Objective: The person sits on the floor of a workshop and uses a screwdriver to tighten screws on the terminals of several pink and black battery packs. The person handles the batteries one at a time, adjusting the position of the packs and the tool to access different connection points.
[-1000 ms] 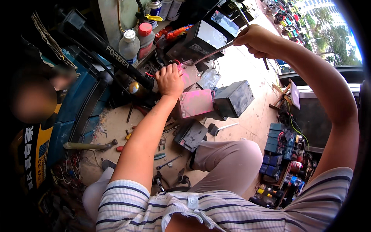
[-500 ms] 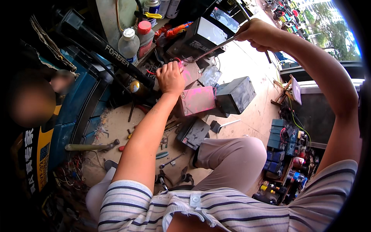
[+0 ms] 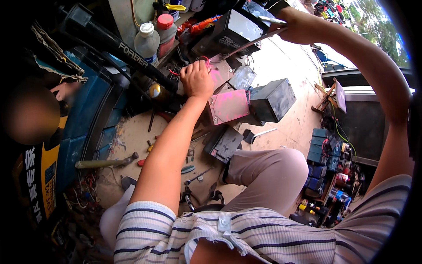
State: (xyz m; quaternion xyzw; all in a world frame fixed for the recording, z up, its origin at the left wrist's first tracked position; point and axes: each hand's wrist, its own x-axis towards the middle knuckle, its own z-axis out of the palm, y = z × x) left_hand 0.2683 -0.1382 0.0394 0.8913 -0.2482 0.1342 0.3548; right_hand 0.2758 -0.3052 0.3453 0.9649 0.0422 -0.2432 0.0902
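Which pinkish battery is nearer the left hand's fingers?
The farther pinkish battery, by the fingers of the left hand; the other pinkish battery is nearer the knee.

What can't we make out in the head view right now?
All in the head view:
- Left hand: its own back hides whether it grips the red wire or only rests by it.
- Rod: the part inside the right hand is covered by that hand; the far tip is too small to read.
- Cans: tops cut off by the upper edge.
- Floor: partly hidden under the left forearm.
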